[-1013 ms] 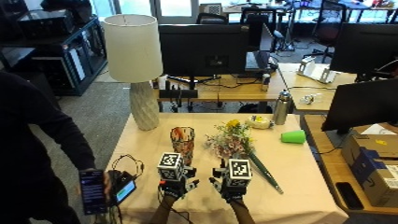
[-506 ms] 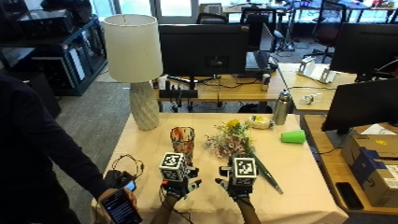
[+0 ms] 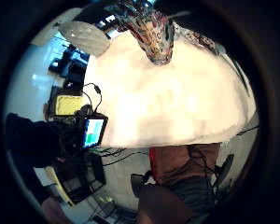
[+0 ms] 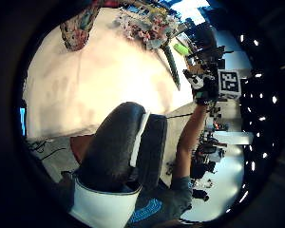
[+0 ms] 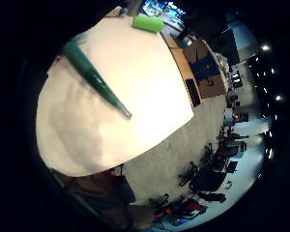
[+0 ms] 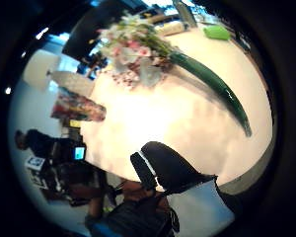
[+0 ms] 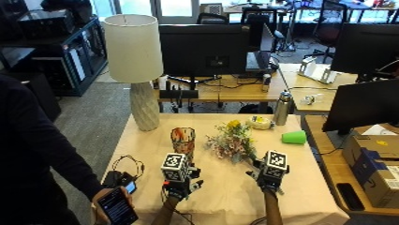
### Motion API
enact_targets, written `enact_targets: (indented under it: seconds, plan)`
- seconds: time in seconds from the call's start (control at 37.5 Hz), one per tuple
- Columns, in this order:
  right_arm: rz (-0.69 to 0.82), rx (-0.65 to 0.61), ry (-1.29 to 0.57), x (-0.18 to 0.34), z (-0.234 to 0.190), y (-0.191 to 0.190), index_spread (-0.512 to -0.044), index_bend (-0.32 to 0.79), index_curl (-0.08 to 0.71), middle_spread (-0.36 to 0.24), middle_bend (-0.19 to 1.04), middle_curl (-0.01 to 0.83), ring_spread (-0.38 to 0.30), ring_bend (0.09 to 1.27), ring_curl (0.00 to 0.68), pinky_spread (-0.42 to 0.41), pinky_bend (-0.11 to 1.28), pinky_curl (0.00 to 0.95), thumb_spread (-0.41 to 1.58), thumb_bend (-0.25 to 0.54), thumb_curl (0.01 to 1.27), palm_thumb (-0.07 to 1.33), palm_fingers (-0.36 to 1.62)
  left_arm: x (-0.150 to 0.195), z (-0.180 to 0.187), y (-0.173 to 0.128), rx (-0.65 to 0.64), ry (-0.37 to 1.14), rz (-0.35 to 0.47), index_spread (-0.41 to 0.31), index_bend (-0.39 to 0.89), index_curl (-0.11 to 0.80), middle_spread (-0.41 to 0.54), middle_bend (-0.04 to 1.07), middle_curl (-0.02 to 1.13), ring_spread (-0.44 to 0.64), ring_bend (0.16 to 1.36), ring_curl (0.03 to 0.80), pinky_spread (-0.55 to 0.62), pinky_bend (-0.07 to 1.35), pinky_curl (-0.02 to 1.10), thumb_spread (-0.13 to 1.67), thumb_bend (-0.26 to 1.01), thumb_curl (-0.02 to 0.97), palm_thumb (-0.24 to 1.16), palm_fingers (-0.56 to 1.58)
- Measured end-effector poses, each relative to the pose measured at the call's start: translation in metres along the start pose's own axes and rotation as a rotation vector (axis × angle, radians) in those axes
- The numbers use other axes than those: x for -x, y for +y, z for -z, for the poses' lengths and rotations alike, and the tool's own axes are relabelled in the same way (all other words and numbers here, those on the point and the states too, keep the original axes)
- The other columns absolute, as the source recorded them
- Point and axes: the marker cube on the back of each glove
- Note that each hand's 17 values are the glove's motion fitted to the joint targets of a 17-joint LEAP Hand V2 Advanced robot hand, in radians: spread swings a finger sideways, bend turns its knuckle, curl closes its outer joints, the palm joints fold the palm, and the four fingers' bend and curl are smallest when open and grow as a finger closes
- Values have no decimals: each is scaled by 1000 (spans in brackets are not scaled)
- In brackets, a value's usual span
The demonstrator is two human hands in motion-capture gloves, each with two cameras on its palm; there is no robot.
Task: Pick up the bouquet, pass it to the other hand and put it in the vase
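Table (image 7: 312, 197): covered in a pale cloth, it bears every task thing within the person's reach, so nothing calls for a stretch.
Lamp (image 7: 134, 65): stands at the far left corner of the table, behind the vase and out of the working path.
Bouquet (image 7: 232, 140): lies flat on the cloth right of the vase, blooms toward the far side and its green wrapped stem (image 5: 94, 77) slanting back toward the person; the stem end is the likely part to grasp, which would explain the right hand's position over it.
Vase (image 7: 182, 142): upright and patterned, just left of the blooms and apart from them, mouth up and seemingly empty; judging by the task, it sits on the left hand's side so that hand can do the final placing.
Right hand (image 7: 269, 174): hovers over the stem's near end; its palm views show the stem lying free on the cloth, so it holds nothing; whether the fingers are spread or curled cannot be told.
Left hand (image 7: 180, 180): hovers above bare cloth in front of the vase, holding nothing; its finger posture cannot be told either.
Green cup (image 7: 293, 137): lies on its side near the table's right edge, well apart from the bouquet.
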Motion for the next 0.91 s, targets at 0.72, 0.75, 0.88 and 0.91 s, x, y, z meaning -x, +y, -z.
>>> enact_targets:
  seconds: [0.72, 0.75, 0.88, 0.91]
  plan:
    - [-269, 14, -212, -56, -60, -28, -341, 120, 97, 53, 245, 262, 198, 364, 252, 313, 585, 324, 1005, 54, 344, 619, 38, -1, -11, -5, 29, 10, 1, -81, 152, 315, 123, 181, 316, 375, 523, 259, 489, 268, 313, 1069, -23, 264, 23, 231]
    - [-266, -25, -212, -55, -59, -31, -339, 135, 103, 38, 262, 269, 189, 373, 250, 312, 558, 318, 1011, 55, 347, 634, 68, -1, -12, -5, 28, 13, -1, -81, 152, 315, 123, 181, 317, 375, 524, 259, 488, 268, 314, 1069, -23, 264, 23, 231]
    - [-246, -156, -185, -47, -54, -40, -341, 518, 242, -53, 298, 293, 97, 277, 217, 287, 362, 253, 1042, 104, 386, 770, 470, -4, -11, -2, 30, 20, 0, -81, 153, 317, 123, 182, 318, 375, 525, 261, 488, 268, 317, 1070, -23, 266, 22, 229]
    - [-253, -157, -161, -47, -57, -40, -337, 528, 251, -62, 287, 294, 81, 269, 219, 285, 351, 252, 1042, 102, 390, 780, 488, -5, -10, 0, 36, 22, 1, -81, 153, 317, 123, 183, 318, 375, 525, 261, 488, 268, 317, 1070, -23, 266, 22, 229]
